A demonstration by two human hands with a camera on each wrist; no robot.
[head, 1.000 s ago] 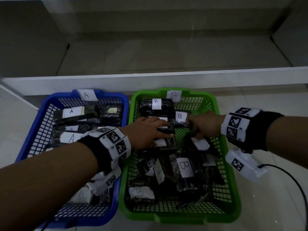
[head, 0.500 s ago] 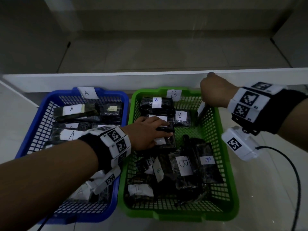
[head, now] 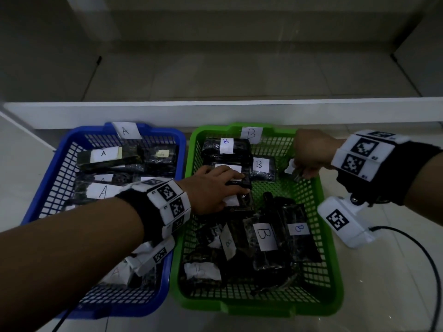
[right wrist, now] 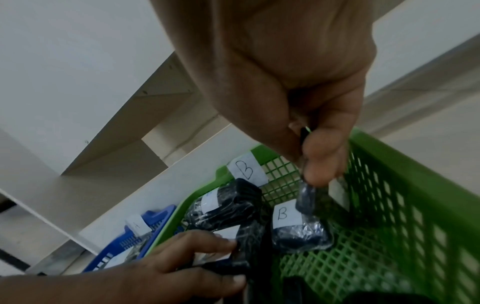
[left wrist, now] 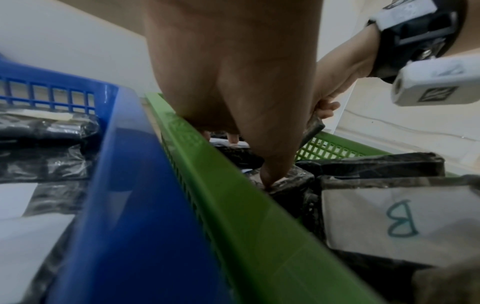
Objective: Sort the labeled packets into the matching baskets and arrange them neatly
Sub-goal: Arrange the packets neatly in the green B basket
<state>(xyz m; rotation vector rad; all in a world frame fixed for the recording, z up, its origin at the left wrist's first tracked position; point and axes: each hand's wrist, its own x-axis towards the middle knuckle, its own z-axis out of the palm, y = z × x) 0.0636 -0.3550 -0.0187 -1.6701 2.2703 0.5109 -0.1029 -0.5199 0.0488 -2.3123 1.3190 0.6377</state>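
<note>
Currently two mesh plastic baskets sit side by side on a pale tiled floor below a white shelf edge (head: 215,111).

Item 1: blue plastic mesh basket (head: 60,168), at 9 o'clock of the pair, paper tag "A" on its far rim; holds black plastic-wrapped packets with white "A" labels (head: 103,153).

Item 2: green plastic mesh basket (head: 330,259), at 3 o'clock, tag "B" on its far rim; holds black wrapped packets with white "B" labels (head: 263,238), loosely heaped at its 6 o'clock end and set in a row at 12 o'clock.

Item 3: left hand (head: 213,190), reaching across the blue basket into the green one, fingers laid flat and pressing on a black labelled packet (head: 239,185) at 10 o'clock; placed as it was half a second ago.

Item 4: right hand (head: 311,152), fingers and thumb pinching the top of a small black wrapped packet with a white label (right wrist: 306,197), held upright inside the green basket's 1 o'clock corner, just beside the "B" packet (right wrist: 298,232) lying there. Half a second ago this hand was higher, over the far rim; it has since come down into the basket.
</note>
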